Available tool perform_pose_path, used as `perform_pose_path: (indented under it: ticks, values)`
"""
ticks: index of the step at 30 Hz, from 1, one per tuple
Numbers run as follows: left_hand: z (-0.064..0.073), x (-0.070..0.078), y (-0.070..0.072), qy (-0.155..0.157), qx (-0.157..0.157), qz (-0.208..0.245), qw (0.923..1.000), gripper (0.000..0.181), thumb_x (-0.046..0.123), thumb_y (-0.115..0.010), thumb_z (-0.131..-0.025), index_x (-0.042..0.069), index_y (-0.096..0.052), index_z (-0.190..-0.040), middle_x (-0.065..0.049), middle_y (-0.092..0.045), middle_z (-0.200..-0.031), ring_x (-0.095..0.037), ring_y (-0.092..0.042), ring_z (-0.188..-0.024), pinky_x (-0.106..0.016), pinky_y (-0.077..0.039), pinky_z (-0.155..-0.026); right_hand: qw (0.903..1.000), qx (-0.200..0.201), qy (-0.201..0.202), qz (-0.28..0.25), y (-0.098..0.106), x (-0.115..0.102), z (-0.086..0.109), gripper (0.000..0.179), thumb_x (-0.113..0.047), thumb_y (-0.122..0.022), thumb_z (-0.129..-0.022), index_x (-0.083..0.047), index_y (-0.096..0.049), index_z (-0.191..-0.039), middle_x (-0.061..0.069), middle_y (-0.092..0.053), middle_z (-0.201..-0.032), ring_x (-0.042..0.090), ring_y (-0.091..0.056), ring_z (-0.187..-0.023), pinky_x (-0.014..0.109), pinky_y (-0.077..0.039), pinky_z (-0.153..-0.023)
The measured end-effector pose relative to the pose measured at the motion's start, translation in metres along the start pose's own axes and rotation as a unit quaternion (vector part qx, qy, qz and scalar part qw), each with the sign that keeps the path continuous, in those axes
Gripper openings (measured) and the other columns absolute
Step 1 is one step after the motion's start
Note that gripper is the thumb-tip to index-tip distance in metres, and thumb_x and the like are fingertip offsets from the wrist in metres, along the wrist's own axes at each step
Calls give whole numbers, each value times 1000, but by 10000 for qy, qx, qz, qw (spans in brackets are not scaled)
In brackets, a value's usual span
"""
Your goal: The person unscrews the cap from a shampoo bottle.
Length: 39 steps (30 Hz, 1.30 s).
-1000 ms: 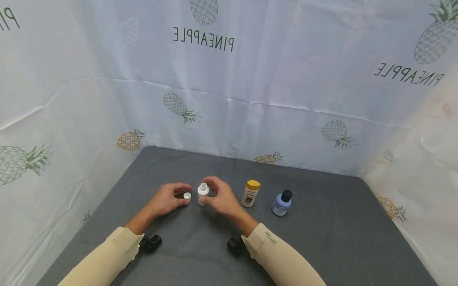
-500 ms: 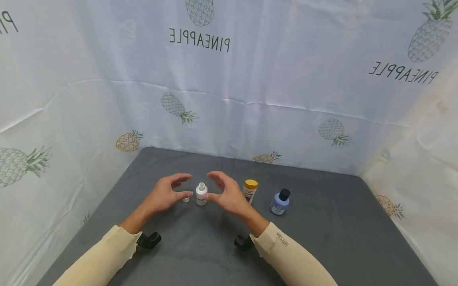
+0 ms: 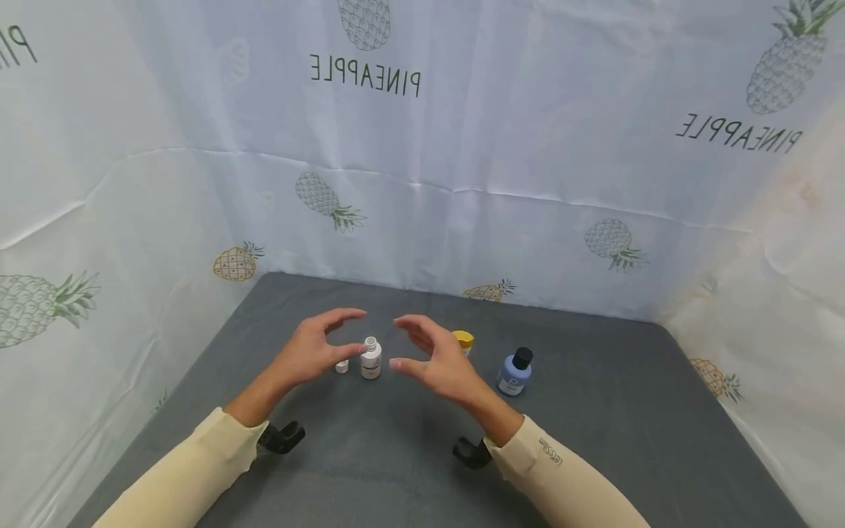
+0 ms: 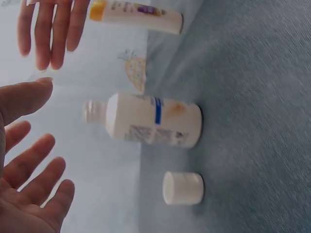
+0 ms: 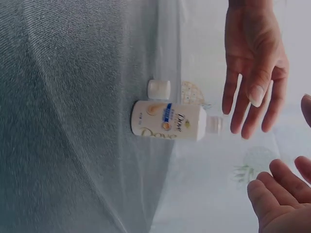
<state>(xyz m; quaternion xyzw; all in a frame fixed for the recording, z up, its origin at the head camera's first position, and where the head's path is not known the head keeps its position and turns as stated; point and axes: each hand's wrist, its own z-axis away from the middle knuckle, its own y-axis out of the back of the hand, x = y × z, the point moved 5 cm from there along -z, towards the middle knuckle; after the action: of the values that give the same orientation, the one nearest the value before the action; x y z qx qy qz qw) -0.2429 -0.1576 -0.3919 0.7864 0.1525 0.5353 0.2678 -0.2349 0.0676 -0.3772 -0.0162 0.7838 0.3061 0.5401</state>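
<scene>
A small white Dove bottle stands upright and uncapped on the grey cloth, its narrow neck bare. Beside it on the left sits its white cap, partly covered by the left thumb in the head view but whole in the left wrist view. My left hand hovers above the cap with fingers spread and nothing held. To the right of the bottle, my right hand is raised with its thumb and fingers apart, also holding nothing. Both wrist views show the hands clear of the bottle.
Behind the right hand stands a white bottle with a yellow cap, mostly hidden. Further right is a blue bottle with a black cap. A white pineapple-print curtain encloses the grey table at the back and sides.
The right hand has let go of the white bottle and drawn back to the right. The left hand has released the cap and risen above it. The bottle and cap stay standing.
</scene>
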Motion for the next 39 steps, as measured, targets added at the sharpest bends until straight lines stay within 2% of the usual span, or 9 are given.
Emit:
perform_pose_path:
  ticks: [8, 13, 17, 29, 39]
  values:
    - [-7, 18, -10, -124, -164, 241, 9995, 58, 26, -82, -92, 17, -61, -145, -9, -60, -151, -37, -50, -147, -64, -41, -118, 9999, -17, 153, 6, 15, -3, 11, 62, -17, -79, -94, -8, -52, -149, 12, -55, -154, 30, -49, -149, 49, -40, -123]
    - [-13, 27, -20, -342, -281, 571, 9974, 58, 25, -83, -91, 18, -61, -144, -8, -60, -151, -33, -48, -149, -61, -39, -121, 9989, 136, 456, 32, 26, -3, 17, 60, -15, -78, -94, -5, -53, -147, 14, -56, -152, 33, -51, -147, 52, -41, -122]
    - [-16, 32, -28, -397, -358, 737, 9958, 57, 24, -83, -91, 18, -62, -144, -7, -60, -151, -31, -48, -149, -60, -38, -122, 9986, 220, 483, 57, 35, -1, 21, 59, -14, -78, -94, -7, -54, -147, 15, -56, -152, 34, -51, -147, 53, -41, -122]
    - [-28, 49, -49, -738, -429, 814, 9930, 55, 21, -82, -92, 14, -62, -143, -11, -61, -149, -34, -54, -144, -57, -42, -120, 9974, 480, 427, 319, 58, 8, 30, 58, -14, -78, -94, -9, -55, -147, 15, -57, -152, 35, -52, -146, 55, -42, -120]
    - [-39, 56, -75, -709, -573, 813, 9925, 54, 20, -82, -92, 12, -63, -142, -10, -62, -148, -34, -56, -143, -53, -44, -120, 9954, 769, 443, 367, 72, 18, 39, 58, -10, -78, -94, -6, -54, -146, 19, -57, -150, 37, -51, -147, 55, -40, -122]
